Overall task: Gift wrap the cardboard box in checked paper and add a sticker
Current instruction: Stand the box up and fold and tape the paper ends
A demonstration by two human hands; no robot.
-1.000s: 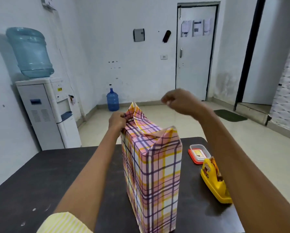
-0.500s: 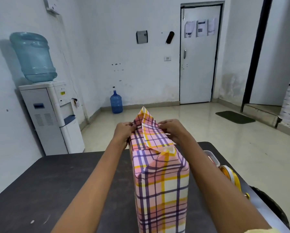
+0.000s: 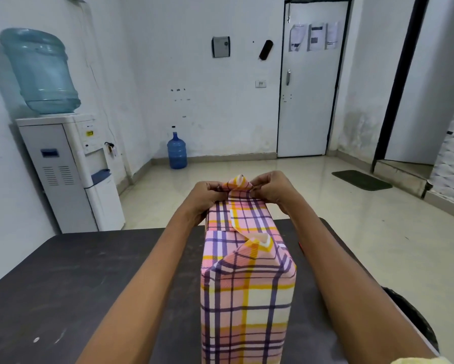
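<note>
A: Position of the box [image 3: 246, 298]?

B: Upright on the dark table [image 3: 63, 285], near its middle and close to the camera. The cardboard itself is hidden; checked paper [image 3: 249, 222] in pink, purple, yellow and cream covers every face in view. The near top flap is folded down to a point, with its yellow tip curling up a little at the near edge.

A: Hands?

B: Both are at the far end of the top. The left hand [image 3: 206, 197] is curled closed, its fingers pinching the left side of the far paper flap. The right hand [image 3: 270, 189] is also closed, pinching the right side of the same flap. Between them the paper stands up in a small peak. Both forearms run along the sides of the box, one on each side.

A: Is tape or a sticker visible on the wrapping?

B: Cannot tell; the seam along the top shows only an overlapped paper edge.

A: Surroundings?

B: A white water dispenser [image 3: 70, 172] with a pale blue bottle on it stands against the left wall. A smaller blue water bottle [image 3: 177, 151] sits on the floor by the far wall. A white door [image 3: 310, 82] with three papers stuck to it is at the far right, and a dark mat [image 3: 361, 179] lies on the tiled floor.
</note>
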